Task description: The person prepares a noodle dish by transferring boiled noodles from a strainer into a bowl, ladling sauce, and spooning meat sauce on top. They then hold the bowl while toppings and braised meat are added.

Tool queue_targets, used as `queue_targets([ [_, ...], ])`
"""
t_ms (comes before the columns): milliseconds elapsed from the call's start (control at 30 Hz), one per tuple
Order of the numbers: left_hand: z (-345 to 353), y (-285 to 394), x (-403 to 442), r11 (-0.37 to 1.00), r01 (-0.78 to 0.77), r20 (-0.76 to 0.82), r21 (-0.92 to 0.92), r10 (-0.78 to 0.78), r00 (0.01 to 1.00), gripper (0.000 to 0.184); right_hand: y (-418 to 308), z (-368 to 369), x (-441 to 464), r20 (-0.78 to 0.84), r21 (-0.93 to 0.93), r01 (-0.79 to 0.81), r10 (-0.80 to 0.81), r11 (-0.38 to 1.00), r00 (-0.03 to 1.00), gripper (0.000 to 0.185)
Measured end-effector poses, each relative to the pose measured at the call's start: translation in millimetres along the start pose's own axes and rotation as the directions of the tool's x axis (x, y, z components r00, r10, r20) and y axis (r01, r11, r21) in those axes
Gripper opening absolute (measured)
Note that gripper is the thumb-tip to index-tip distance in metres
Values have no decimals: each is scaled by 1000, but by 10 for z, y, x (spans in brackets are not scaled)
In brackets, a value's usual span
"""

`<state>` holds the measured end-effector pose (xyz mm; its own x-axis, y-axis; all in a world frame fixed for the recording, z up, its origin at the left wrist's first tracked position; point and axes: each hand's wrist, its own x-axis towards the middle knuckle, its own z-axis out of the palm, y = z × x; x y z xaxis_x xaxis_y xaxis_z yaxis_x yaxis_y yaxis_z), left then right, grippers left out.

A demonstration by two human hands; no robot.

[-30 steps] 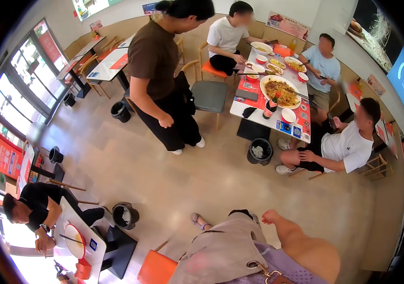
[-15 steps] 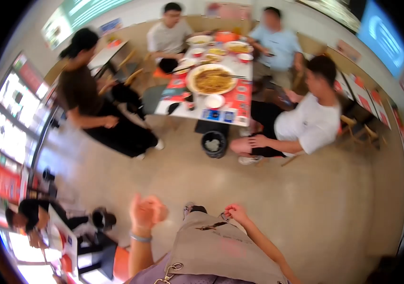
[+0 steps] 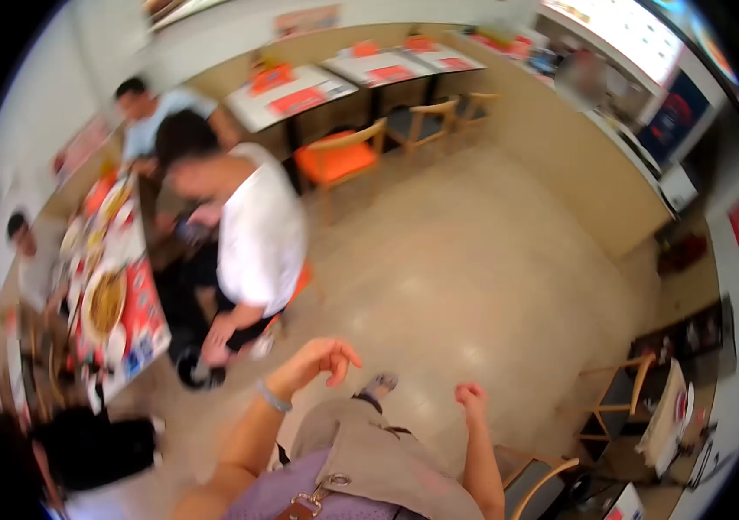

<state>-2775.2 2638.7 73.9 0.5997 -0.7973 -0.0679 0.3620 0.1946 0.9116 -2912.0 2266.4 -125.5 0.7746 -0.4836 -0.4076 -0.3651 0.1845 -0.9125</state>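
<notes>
My left hand [image 3: 319, 360], with a grey band on the wrist, is raised in front of me at the middle. Its fingers are loosely bent and apart, and nothing shows in them. On the right, my right hand [image 3: 471, 397] hangs in the air with its fingers curled into a loose fist. I see no object in it. Both hands are beside the beige apron [image 3: 361, 442] that I wear over purple clothing. Neither one touches it. My shoe [image 3: 382, 381] shows on the floor between them.
At left, seated people surround a table [image 3: 154, 328] with a large noodle dish [image 3: 105, 303]. A bin [image 3: 198, 368] stands by its end. Set tables [image 3: 257, 113] and an orange chair [image 3: 339, 160] line the wall. A counter [image 3: 577, 165] and chairs are to the right.
My view has turned right, so the dining table now lies at the left and the counter shows. My left hand has tipped from upright to pointing right. The right hand stays curled.
</notes>
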Motion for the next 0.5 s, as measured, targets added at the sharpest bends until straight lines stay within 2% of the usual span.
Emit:
queue_targets([
  [33, 2, 13, 476, 997, -50, 34, -63, 53, 998, 56, 177, -358, 112, -164, 39, -62, 68, 997, 984, 2],
  [100, 213, 70, 1423, 994, -2, 169, -113, 21, 985, 55, 605, -1035, -43, -433, 102, -241, 261, 965, 863, 8],
  [133, 361, 63, 1889, 996, 28, 271, -87, -4, 963, 53, 864, -1252, -255, -562, 19, -370, 316, 929, 765, 7],
  [167, 533, 62, 2377, 997, 41, 354, -59, -17, 935, 51, 915, -1463, -482, -547, -98, -557, 423, 825, 723, 8],
  [200, 722, 51, 2839, 998, 53, 398, -47, -30, 917, 51, 1549, -1835, -661, -366, -650, -437, 248, 622, 897, 12],
  [233, 952, 30, 3319, 994, 110, 507, 12, -101, 856, 49, 1627, -1972, -772, -192, -941, -285, 407, 181, 893, 15],
  [267, 1180, -16, 3763, 984, 161, 596, 76, -174, 784, 47, 1772, -2027, -935, -158, -936, -278, 452, 214, 878, 16],
  [300, 1297, -73, 4021, 969, 201, 673, 142, -244, 698, 44, 1865, -1951, -1052, -228, -852, -420, 501, 312, 835, 16],
  [333, 1492, -162, 4510, 964, 212, 685, 158, -262, 680, 44, 1877, -1974, -1049, -275, -764, -519, 535, 383, 799, 17],
  [400, 1678, -533, 5332, 879, 344, 696, 330, -473, 541, 45, 1880, -1970, -923, -313, -667, -596, 558, 446, 769, 18],
  [467, 1590, -1186, 6092, 837, 344, 497, 425, -534, 684, 41, 1767, -2076, -614, -328, -605, -622, 556, 497, 764, 20],
  [500, 1383, -1639, 6371, 799, 376, 333, 469, -555, 762, 38, 1694, -2193, -420, -335, -581, -625, 546, 522, 768, 21],
])
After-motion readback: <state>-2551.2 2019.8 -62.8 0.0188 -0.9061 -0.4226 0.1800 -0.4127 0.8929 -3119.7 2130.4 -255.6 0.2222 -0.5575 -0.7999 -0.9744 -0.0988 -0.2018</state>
